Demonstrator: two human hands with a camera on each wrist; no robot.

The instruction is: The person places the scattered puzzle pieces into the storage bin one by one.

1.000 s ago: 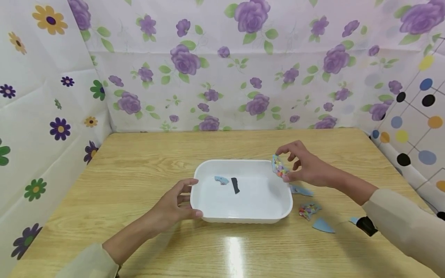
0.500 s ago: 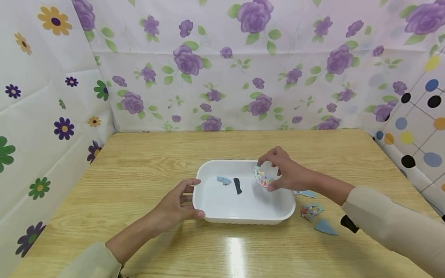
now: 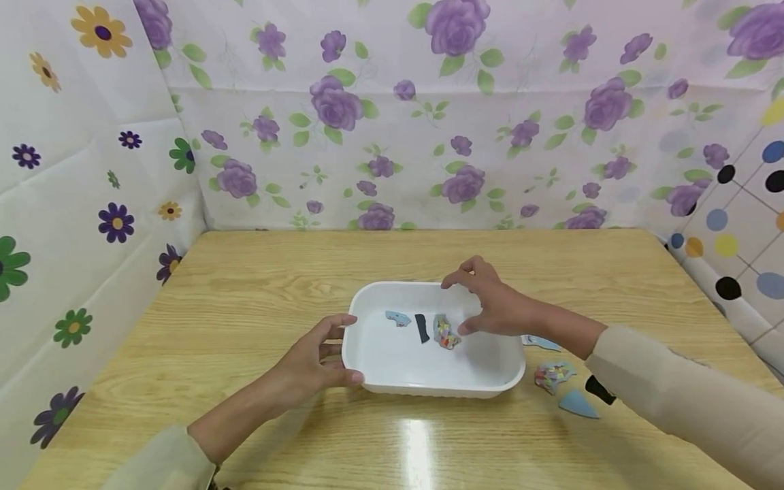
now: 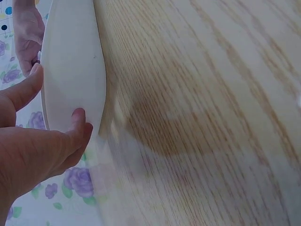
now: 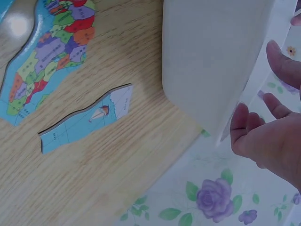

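Observation:
A white tray (image 3: 429, 392) sits mid-table on the wood. Inside lie a small blue puzzle piece (image 3: 398, 318), a black piece (image 3: 422, 328) and a colourful map piece (image 3: 445, 332). My right hand (image 3: 456, 306) hovers over the tray's right half with fingers spread and nothing in them, just right of the map piece. My left hand (image 3: 350, 347) holds the tray's left end between thumb and forefinger. In the left wrist view the thumb (image 4: 77, 120) presses the tray's wall (image 4: 70, 61). The right wrist view has the tray's outer wall (image 5: 211, 56) beside my loose fingers (image 5: 242, 122).
More pieces lie on the table right of the tray: a colourful one (image 3: 553, 374), a blue one (image 3: 576, 403), a black one (image 3: 597, 390) and a pale blue one with a sailboat (image 5: 87, 117). Flowered cloth walls close in the left, back and right.
My right hand carried the colourful map piece leftward over the tray and let it go; it now lies in the tray beside the black piece. The left hand has stayed on the tray.

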